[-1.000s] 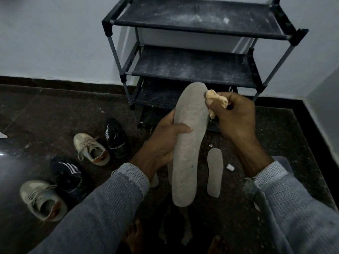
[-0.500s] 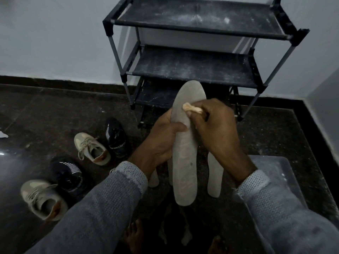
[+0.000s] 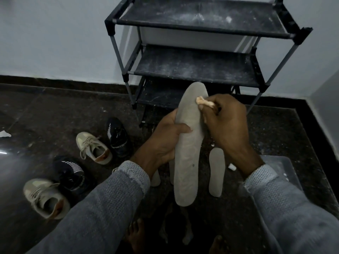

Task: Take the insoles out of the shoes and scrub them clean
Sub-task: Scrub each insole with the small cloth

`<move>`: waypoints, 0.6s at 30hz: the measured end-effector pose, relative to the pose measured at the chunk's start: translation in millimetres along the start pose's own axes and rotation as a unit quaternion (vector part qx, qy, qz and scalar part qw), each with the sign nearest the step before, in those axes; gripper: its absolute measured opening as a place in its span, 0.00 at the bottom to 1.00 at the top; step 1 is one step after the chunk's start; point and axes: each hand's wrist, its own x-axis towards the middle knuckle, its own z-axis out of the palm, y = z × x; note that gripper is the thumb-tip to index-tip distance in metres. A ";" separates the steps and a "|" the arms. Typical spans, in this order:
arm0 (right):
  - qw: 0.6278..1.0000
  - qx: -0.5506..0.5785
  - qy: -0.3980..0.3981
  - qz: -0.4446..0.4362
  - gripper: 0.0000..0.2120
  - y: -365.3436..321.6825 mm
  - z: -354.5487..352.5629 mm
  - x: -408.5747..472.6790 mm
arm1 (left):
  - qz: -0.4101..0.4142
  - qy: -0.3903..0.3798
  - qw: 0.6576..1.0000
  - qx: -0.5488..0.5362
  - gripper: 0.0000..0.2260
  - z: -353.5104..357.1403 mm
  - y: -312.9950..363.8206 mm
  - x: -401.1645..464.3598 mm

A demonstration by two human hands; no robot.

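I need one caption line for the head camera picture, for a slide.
Left hand holds a grey insole upright while right hand rubs its top edge with a small cloth.

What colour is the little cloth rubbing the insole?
Pale yellowish cream; the cloth shows best in the head view, against the grey insole.

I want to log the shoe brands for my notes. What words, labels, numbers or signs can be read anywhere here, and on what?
None can be read.
Black shoe: pale lettering on the heel band, too blurred to read.
Second black shoe: white stripes only, no text.
Beige shoe and the other beige shoe: no marking shows.
Insole in the grip of the left hand: plain, no print.
Shoe rack: no label.
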 end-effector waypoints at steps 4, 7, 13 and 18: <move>0.999 0.024 -0.035 -0.028 0.04 -8.7 0.3 -5.6 | 0.001 -0.018 1.000 -0.003 0.22 1.9 -0.1 0.3; 0.988 0.030 -0.122 -0.092 0.04 -21.6 7.9 -10.6 | 0.015 -0.017 1.000 -0.003 0.21 1.1 -0.8 -0.3; 0.999 -0.004 -0.016 -0.031 0.04 -0.8 -4.6 -0.3 | -0.004 -0.015 1.000 0.011 0.22 0.7 -1.6 -0.7; 0.984 0.058 -0.130 -0.105 0.05 -12.3 2.9 -6.8 | 0.003 0.000 1.000 0.016 0.24 -1.4 -5.4 3.2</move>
